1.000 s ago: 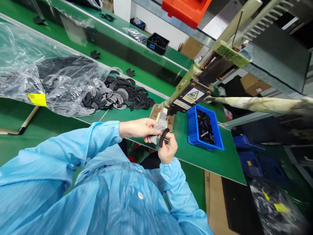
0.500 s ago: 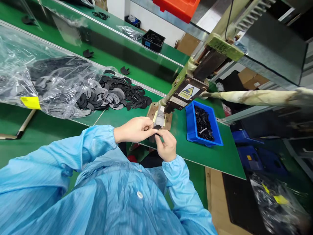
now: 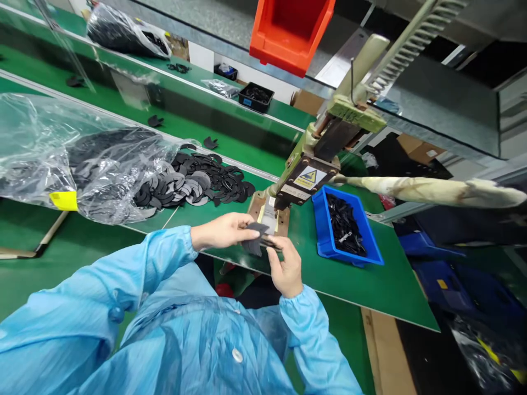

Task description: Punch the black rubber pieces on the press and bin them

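Note:
My left hand [image 3: 222, 231] and my right hand [image 3: 287, 263] meet over the front edge of the green table [image 3: 370, 280], both in blue sleeves. Together they pinch a flat dark grey piece [image 3: 256, 237] between their fingertips. Just behind the hands stands a green hand press [image 3: 307, 164] with a yellow warning label, its base plate [image 3: 267, 208] right by my fingers. A heap of flat black curved parts [image 3: 193, 184] lies left of the press, spilling from a clear plastic bag [image 3: 74, 153].
A blue bin [image 3: 362, 252] with small black parts sits right of the press. The press's long pale lever [image 3: 436, 189] reaches far right. An orange bin [image 3: 290, 30] hangs overhead. A black tray [image 3: 256, 96] and more bags lie on the far green bench.
The curved black part my right hand held upright a second ago is gone from view; both hands now hold a flat dark piece. The camera has tilted, shifting the scene slightly.

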`<state>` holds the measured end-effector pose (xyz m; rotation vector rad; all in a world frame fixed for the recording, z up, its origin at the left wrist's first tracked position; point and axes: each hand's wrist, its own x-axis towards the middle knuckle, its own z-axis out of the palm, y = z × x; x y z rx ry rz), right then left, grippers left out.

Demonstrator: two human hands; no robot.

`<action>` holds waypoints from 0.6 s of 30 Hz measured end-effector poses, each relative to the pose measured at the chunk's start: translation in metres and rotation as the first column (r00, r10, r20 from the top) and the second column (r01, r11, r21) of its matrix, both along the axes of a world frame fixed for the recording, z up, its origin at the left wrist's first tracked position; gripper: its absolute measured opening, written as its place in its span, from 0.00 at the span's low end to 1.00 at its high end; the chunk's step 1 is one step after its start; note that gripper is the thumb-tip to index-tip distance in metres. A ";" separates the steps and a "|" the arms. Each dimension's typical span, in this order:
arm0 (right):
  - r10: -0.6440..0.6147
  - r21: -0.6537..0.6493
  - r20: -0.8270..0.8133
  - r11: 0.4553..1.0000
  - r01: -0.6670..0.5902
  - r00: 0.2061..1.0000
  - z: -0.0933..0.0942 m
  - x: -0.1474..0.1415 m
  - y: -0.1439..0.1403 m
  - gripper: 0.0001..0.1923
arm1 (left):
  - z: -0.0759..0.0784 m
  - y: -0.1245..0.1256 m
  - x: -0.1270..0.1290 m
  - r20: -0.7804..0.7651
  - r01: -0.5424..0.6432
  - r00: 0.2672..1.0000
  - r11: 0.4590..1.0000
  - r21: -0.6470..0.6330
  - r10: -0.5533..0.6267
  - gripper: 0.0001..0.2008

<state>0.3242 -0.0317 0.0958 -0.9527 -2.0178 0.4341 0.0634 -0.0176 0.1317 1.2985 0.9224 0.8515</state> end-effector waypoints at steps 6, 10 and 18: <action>-0.294 -0.030 0.011 0.955 0.294 0.956 -0.039 0.054 0.012 0.14 | -0.030 0.112 -0.041 -0.167 -0.528 0.845 0.842 -0.106 0.509 0.17; -0.341 0.003 0.046 0.940 0.341 0.939 -0.063 0.068 0.012 0.12 | -0.032 0.209 -0.040 -0.265 -0.655 0.750 0.739 -0.162 0.606 0.11; -0.362 0.033 0.073 0.932 0.361 0.929 -0.067 0.068 0.008 0.09 | -0.031 0.312 -0.030 -0.342 -0.750 0.629 0.661 -0.031 0.698 0.16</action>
